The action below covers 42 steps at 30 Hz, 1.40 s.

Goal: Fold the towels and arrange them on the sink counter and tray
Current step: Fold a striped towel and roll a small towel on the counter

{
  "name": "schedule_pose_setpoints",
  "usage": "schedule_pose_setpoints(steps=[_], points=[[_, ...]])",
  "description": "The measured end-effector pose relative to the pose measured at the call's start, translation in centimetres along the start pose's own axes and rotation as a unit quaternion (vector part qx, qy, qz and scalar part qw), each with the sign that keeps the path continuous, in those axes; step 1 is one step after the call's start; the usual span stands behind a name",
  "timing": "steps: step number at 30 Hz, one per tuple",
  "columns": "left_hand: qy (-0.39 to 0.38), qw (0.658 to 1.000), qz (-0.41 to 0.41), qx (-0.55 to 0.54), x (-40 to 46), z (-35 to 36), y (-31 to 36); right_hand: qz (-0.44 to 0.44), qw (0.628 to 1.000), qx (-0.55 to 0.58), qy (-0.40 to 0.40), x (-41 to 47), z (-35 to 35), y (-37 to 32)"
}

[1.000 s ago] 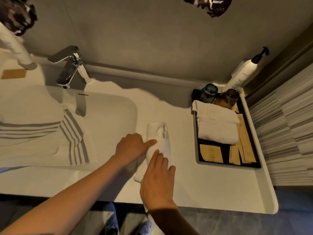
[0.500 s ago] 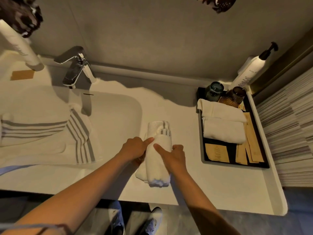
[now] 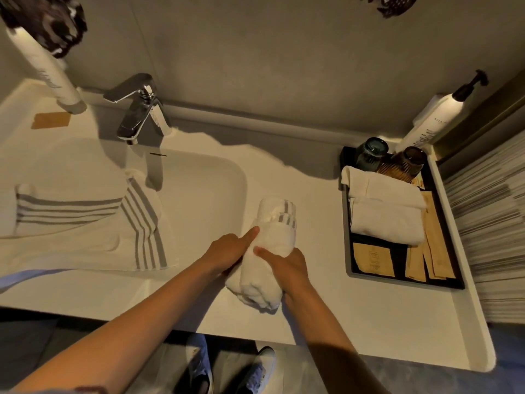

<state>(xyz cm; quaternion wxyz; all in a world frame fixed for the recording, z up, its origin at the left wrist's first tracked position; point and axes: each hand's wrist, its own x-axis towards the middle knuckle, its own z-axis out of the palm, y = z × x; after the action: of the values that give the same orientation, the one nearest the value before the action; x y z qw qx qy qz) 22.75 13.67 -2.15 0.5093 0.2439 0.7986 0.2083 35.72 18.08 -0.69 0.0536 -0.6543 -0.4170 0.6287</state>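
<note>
1. At the near edge, a pair of pale sneakers (image 3: 227,371) is seen on the dark floor below the white sink counter (image 3: 355,322).
2. A rolled white terry towel with grey stripes at its far end (image 3: 268,251) is lying on the counter, just right of the basin and well left of the tray.
3. The roll is clasped from both sides: the left hand (image 3: 227,251) is pressed against its left flank, index finger laid along the cloth, other fingers curled under the roll's edge.
4. The right hand (image 3: 287,265) is wrapped over the roll's right side, index finger stretched across the top, remaining fingers tucked round the far flank.
5. To the left, a large white towel with grey bands (image 3: 85,223) is draped over the basin's near rim and into the white rectangular basin (image 3: 204,194).
6. To the right, a black rectangular tray (image 3: 348,237) is holding a folded plain white towel (image 3: 386,211), with tan paper sachets (image 3: 426,257) beneath and beside it.
7. At the tray's far end, a dark teal glass tumbler (image 3: 372,152) and an amber ribbed tumbler (image 3: 407,163) are standing side by side.
8. Behind them, a white pump bottle with a black nozzle (image 3: 434,120) is standing against the grey wall.
9. Far left, a chrome lever tap (image 3: 136,109) is set over the basin, with a white tube (image 3: 45,69) and a tan card (image 3: 51,120) beyond.
</note>
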Motion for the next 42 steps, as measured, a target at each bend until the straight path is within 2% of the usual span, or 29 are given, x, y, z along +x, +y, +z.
schedule_pose_setpoints(steps=[1,2,4,6,8,9,10,12,13,14,16,19,21,24,26,30,32,33,36,39,40,41,42], points=[[-0.017,0.994,0.001,-0.106,-0.5,-0.3,0.2,0.017,0.997,0.063,-0.045,-0.4,-0.8,-0.8],[-0.043,0.974,0.004,-0.223,-1.0,-0.5,0.3,0.016,0.990,0.111,-0.090,-1.0,-1.7,-1.4],[-0.108,0.901,0.002,-0.420,-2.1,-0.7,0.9,-0.030,0.970,0.163,-0.177,-2.1,-3.6,-2.0],[-0.186,0.842,-0.023,-0.506,-3.2,-1.1,2.0,-0.088,0.955,0.137,-0.247,-3.0,-4.9,-2.4],[-0.235,0.820,-0.017,-0.522,-4.6,-1.2,3.2,-0.098,0.962,0.061,-0.249,-3.0,-5.3,-2.7],[-0.229,0.835,0.004,-0.500,-5.0,-0.9,3.8,-0.100,0.971,0.014,-0.215,-2.8,-5.1,-2.7],[-0.199,0.869,0.027,-0.453,-5.3,-0.3,4.2,-0.115,0.978,-0.038,-0.167,-2.8,-4.6,-2.9],[-0.095,0.930,0.061,-0.349,-5.7,0.9,4.7,-0.187,0.972,-0.134,-0.058,-3.2,-3.8,-3.3],[-0.067,0.935,0.072,-0.342,-5.7,1.4,4.6,-0.214,0.964,-0.154,-0.017,-3.6,-3.5,-3.3],[-0.050,0.928,0.078,-0.362,-5.8,1.6,4.7,-0.233,0.962,-0.144,-0.009,-4.3,-3.6,-3.4],[-0.038,0.914,0.095,-0.393,-6.1,1.2,5.0,-0.242,0.966,-0.074,-0.054,-4.6,-4.5,-3.1],[-0.007,0.899,0.112,-0.423,-6.6,0.2,5.3,-0.172,0.970,0.043,-0.168,-5.0,-5.7,-2.2],[0.034,0.903,0.105,-0.414,-6.7,0.2,5.4,-0.125,0.970,0.098,-0.182,-4.4,-5.4,-1.1],[0.086,0.913,0.096,-0.387,-6.4,-0.3,5.1,-0.119,0.972,0.112,-0.167,-3.9,-4.6,-1.3],[0.072,0.909,0.086,-0.401,-6.2,-1.2,4.7,-0.115,0.968,0.127,-0.182,-3.3,-4.7,-2.2],[-0.052,0.910,0.071,-0.404,-4.5,-4.2,3.0,-0.100,0.965,0.069,-0.234,-1.8,-4.4,-4.8],[-0.081,0.902,0.073,-0.418,-2.4,-6.1,1.9,-0.096,0.973,0.029,-0.207,0.0,-3.1,-6.8],[-0.079,0.885,0.075,-0.453,-1.2,-6.9,1.5,-0.102,0.978,0.024,-0.179,0.8,-2.2,-8.0],[-0.043,0.803,0.088,-0.587,3.9,-10.3,2.0,-0.130,0.985,0.075,-0.089,4.8,2.0,-12.6],[-0.039,0.760,0.103,-0.640,10.3,-14.9,4.2,-0.156,0.977,0.138,-0.048,9.6,7.5,-18.3],[-0.040,0.762,0.105,-0.638,11.9,-16.2,5.0,-0.175,0.973,0.149,-0.033,10.9,8.9,-20.2],[-0.024,0.786,0.091,-0.610,13.3,-17.4,5.6,-0.192,0.970,0.146,-0.015,12.6,10.2,-21.9],[-0.002,0.827,0.068,-0.557,14.8,-18.6,6.0,-0.204,0.971,0.123,0.014,14.2,11.6,-23.6]])
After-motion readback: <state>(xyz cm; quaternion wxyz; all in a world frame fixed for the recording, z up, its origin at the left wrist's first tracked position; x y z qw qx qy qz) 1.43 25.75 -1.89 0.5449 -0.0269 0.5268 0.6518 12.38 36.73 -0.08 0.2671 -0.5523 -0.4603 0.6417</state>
